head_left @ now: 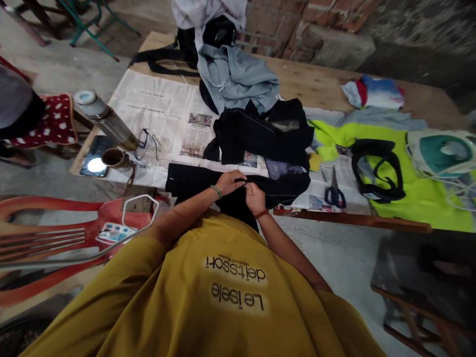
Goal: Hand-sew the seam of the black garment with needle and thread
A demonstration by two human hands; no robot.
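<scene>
A long piece of black cloth (195, 179), seemingly part of a garment, lies along the front edge of the table and hangs over it. My left hand (229, 183), with a green bead bracelet at the wrist, pinches the cloth near its middle. Close beside it my right hand (256, 199), wearing a red bracelet, has its fingers closed on the same cloth. Any small item between the fingertips is too small to make out. Just beyond the hands is a crumpled black garment (256, 130), with grey clothing (241, 74) heaped behind it.
Newspaper (156, 106) covers part of the wooden table (308, 82). At left stand a flask (107, 121), a brown mug (116, 159), a phone (97, 157) and glasses (148, 144). At right lie scissors (334, 193), a black strap (390, 186), yellow-green cloth (420, 198) and an iron (442, 151). A red chair (55, 206) stands left.
</scene>
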